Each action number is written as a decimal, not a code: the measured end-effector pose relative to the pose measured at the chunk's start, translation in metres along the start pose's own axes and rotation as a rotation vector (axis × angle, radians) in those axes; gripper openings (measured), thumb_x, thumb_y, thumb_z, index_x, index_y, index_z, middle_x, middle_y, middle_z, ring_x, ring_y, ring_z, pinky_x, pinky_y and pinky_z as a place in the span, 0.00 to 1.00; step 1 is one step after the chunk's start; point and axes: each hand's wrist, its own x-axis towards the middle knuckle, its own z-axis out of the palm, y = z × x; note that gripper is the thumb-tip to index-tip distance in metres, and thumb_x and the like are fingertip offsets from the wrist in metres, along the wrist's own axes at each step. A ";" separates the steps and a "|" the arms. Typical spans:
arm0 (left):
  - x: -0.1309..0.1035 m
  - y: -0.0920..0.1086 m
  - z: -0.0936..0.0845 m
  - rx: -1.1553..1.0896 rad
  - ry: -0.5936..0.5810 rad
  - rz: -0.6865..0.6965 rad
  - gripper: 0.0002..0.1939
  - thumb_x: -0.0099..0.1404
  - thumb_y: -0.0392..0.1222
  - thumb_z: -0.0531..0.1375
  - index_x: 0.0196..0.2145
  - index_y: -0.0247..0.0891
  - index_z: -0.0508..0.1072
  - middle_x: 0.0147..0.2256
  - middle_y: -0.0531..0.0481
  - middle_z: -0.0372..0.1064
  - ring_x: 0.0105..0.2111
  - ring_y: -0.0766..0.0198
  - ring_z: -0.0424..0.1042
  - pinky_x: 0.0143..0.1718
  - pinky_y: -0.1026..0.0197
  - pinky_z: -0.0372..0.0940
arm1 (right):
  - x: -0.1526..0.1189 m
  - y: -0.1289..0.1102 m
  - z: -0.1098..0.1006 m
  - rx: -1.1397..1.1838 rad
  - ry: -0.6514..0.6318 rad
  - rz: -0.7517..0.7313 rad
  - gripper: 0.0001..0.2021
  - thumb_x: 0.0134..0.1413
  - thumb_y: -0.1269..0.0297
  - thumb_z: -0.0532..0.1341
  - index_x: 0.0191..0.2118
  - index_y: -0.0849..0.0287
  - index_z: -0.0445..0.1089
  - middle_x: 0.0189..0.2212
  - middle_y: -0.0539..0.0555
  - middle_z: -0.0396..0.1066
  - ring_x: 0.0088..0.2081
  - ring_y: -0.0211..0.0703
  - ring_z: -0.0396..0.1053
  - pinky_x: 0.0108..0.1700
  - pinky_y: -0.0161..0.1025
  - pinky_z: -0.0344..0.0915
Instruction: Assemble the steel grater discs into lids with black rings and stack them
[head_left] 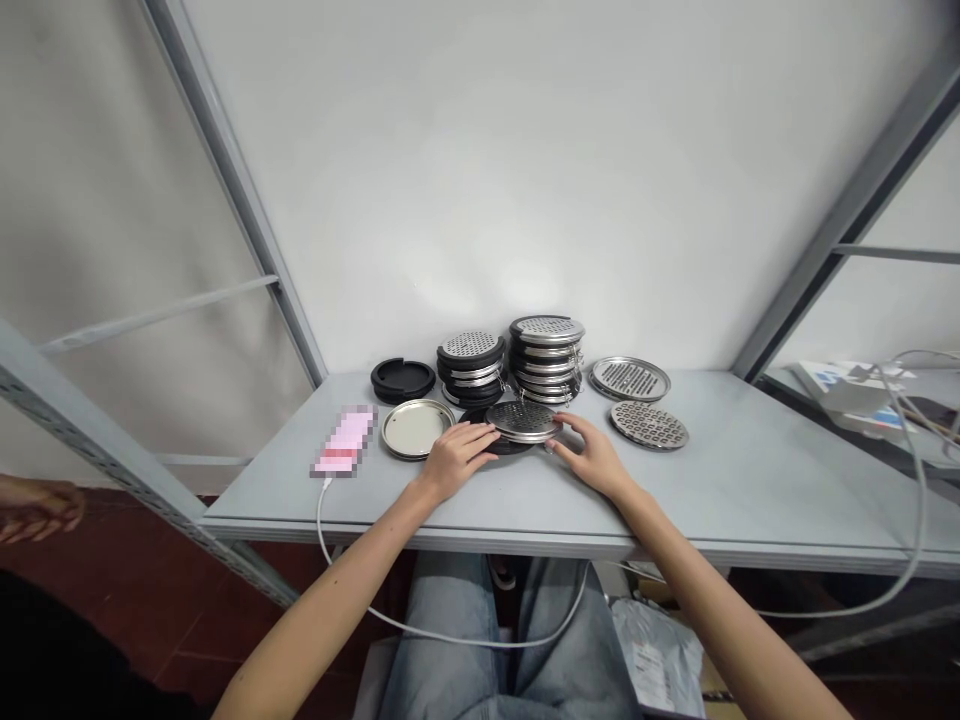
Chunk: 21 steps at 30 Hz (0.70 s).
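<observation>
A round perforated metal plate [523,420] with a silvery rim lies over a round black tray [474,413] in the middle of the table. My left hand [459,460] grips its left edge, fingers stretched over the rim. On the opposite side, my right hand [592,460] pinches the rim between thumb and fingers. Just left of my left hand rests a shallow round metal dish [418,429]. Behind the plate stand two stacks of black and silver round pieces, a shorter stack [471,365] and a taller stack [546,357].
Black round trays [403,378] sit at the back left. Slotted metal plates, one rimmed plate [631,378] and one flat plate [649,424], lie right. A phone [346,440] with a white cable [420,632] is left. Another person's hand [37,508] shows beyond the metal frame [225,180].
</observation>
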 end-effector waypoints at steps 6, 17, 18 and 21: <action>0.000 0.001 0.002 -0.003 -0.047 0.024 0.15 0.65 0.46 0.61 0.48 0.42 0.74 0.49 0.46 0.73 0.49 0.59 0.72 0.51 0.51 0.66 | -0.001 -0.006 -0.002 -0.048 -0.051 -0.103 0.23 0.51 0.53 0.64 0.52 0.58 0.69 0.58 0.64 0.63 0.58 0.58 0.62 0.58 0.58 0.61; 0.000 0.008 0.000 -0.145 -0.017 -0.097 0.14 0.60 0.45 0.63 0.44 0.40 0.76 0.49 0.43 0.71 0.49 0.55 0.70 0.51 0.49 0.67 | 0.000 -0.013 -0.006 0.028 -0.055 -0.240 0.15 0.57 0.56 0.62 0.48 0.53 0.74 0.48 0.57 0.74 0.51 0.53 0.70 0.54 0.55 0.67; 0.000 0.008 0.000 -0.150 -0.013 -0.105 0.14 0.61 0.46 0.63 0.43 0.40 0.76 0.48 0.43 0.71 0.49 0.56 0.71 0.50 0.50 0.67 | 0.000 -0.014 -0.007 0.042 -0.047 -0.229 0.15 0.57 0.56 0.62 0.48 0.53 0.74 0.48 0.57 0.74 0.51 0.52 0.70 0.54 0.54 0.67; -0.001 0.007 0.000 -0.178 -0.042 -0.104 0.12 0.60 0.47 0.64 0.40 0.39 0.76 0.45 0.44 0.73 0.46 0.57 0.72 0.49 0.52 0.67 | -0.002 -0.015 -0.012 0.085 -0.017 -0.194 0.14 0.56 0.56 0.62 0.46 0.53 0.75 0.46 0.56 0.75 0.51 0.52 0.70 0.54 0.54 0.67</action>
